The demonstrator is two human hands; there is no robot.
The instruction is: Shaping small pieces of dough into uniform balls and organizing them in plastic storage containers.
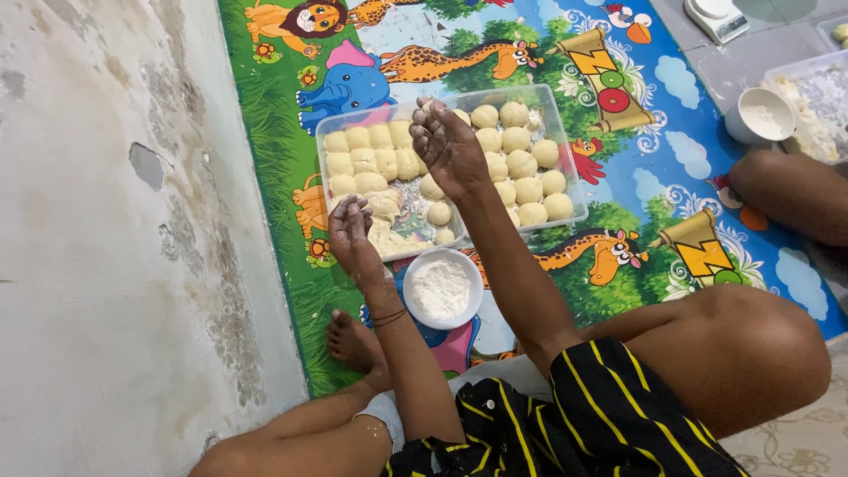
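Note:
A clear plastic tray (565,141) lies on a colourful animal-print mat and holds rows of round dough balls (521,163). A rough lump of dough (389,231) fills its near left corner. My left hand (352,237), dusted with flour, hovers at the tray's near left edge beside that lump, fingers curled together. My right hand (449,146) is raised above the middle of the tray, palm turned up, fingertips closed around a small pale dough piece (430,106). My bare legs are folded on either side of the mat.
A white bowl of flour (440,287) sits just in front of the tray. At the right are another white bowl (760,115), a second tray with dough (817,97), a kitchen scale (717,18) and another person's leg (791,190). A stained wall (106,221) runs along the left.

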